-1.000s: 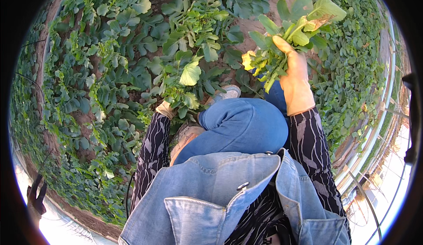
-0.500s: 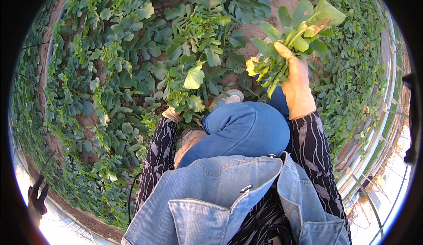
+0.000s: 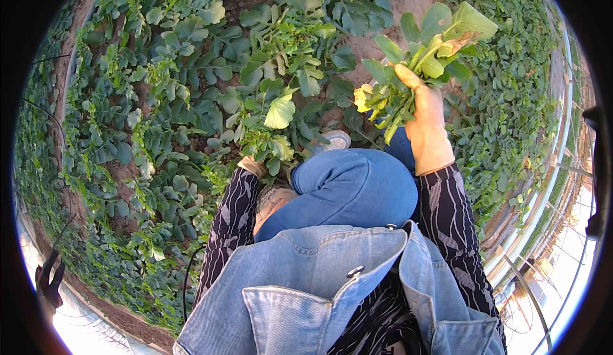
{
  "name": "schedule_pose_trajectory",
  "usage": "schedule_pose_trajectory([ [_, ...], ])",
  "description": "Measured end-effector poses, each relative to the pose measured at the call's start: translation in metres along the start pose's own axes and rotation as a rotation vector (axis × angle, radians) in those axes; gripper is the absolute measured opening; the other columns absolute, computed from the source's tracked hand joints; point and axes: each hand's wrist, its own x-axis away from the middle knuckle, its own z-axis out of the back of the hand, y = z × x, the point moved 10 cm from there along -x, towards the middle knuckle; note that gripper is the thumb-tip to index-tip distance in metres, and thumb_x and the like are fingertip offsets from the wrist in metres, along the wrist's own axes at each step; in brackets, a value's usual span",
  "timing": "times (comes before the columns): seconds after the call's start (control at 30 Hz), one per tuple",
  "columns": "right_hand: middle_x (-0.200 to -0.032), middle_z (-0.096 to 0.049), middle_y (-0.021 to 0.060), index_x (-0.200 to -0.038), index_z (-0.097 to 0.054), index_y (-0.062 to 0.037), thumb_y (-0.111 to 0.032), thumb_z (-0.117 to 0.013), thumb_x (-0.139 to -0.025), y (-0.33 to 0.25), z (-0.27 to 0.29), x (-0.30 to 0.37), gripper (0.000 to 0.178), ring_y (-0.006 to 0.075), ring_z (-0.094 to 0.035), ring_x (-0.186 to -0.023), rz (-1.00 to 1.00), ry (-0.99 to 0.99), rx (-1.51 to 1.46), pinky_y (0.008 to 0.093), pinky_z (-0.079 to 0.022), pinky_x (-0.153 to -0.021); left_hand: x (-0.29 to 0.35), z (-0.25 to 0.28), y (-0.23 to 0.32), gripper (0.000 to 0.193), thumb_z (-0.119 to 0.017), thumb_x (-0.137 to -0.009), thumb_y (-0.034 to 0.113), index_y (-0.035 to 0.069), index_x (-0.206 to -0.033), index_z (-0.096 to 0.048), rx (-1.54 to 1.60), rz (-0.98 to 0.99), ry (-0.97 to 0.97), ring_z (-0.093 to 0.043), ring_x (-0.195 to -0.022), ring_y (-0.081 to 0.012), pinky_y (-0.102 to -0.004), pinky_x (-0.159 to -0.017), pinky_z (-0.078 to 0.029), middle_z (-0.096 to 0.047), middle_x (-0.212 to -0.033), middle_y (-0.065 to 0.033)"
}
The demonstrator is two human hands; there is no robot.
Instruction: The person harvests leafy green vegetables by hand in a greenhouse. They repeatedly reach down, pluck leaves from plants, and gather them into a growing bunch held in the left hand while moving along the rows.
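My right hand, in a pale glove, is closed around a bunch of leafy greens at the right of the bed. The thumb lies across the stems. Some leaves in the bunch are yellow, and one has a brown, withered edge. My left hand reaches in among the growing leafy plants just left of my bent knee. Only its gloved wrist part shows; leaves cover the fingers, so what they touch is hidden.
Dense rows of green plants spread to the left and ahead, with bare soil between rows. My blue-trousered knee and a shoe are close between my arms. Pale pipes curve along the right edge.
The view has shifted very slightly. Both hands keep nearly the same places, and the bunch stays in my right hand.
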Motion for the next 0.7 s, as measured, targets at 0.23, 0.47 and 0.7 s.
schedule_pose_trajectory([
  [0.23,-0.104,-0.067,0.0093,-0.116,-0.060,-0.0009,0.001,-0.072,-0.079,-0.004,0.001,-0.001,0.039,0.0208,-0.067,-0.086,0.019,0.008,-0.004,0.0362,-0.058,-0.071,0.002,0.001,0.001,0.029,-0.058,-0.091,0.026,0.007,-0.112,-0.064,-0.062,-0.031,0.018,-0.064,-0.090,-0.0268,-0.0371,-0.079,-0.050,-0.068,-0.104,-0.0076],
  [0.47,-0.101,-0.067,0.0085,-0.113,-0.062,-0.0006,-0.001,-0.073,-0.079,-0.004,0.000,0.001,0.036,0.0203,-0.066,-0.085,0.020,-0.013,-0.008,0.0361,-0.058,-0.071,0.005,0.009,0.005,0.030,-0.057,-0.091,0.027,0.007,-0.112,-0.064,-0.137,-0.064,0.075,-0.064,-0.090,-0.0278,-0.0376,-0.080,-0.050,-0.068,-0.104,-0.0079],
  [0.7,-0.104,-0.066,0.0079,-0.116,-0.061,-0.0016,0.000,-0.071,-0.080,-0.005,-0.001,0.002,0.037,0.0205,-0.066,-0.088,0.027,-0.040,-0.053,0.0367,-0.058,-0.073,0.003,0.016,-0.004,0.040,-0.063,-0.083,0.034,0.006,-0.110,-0.065,-0.157,-0.106,0.075,-0.061,-0.095,-0.0354,-0.0415,-0.089,-0.047,-0.066,-0.109,-0.0129],
])
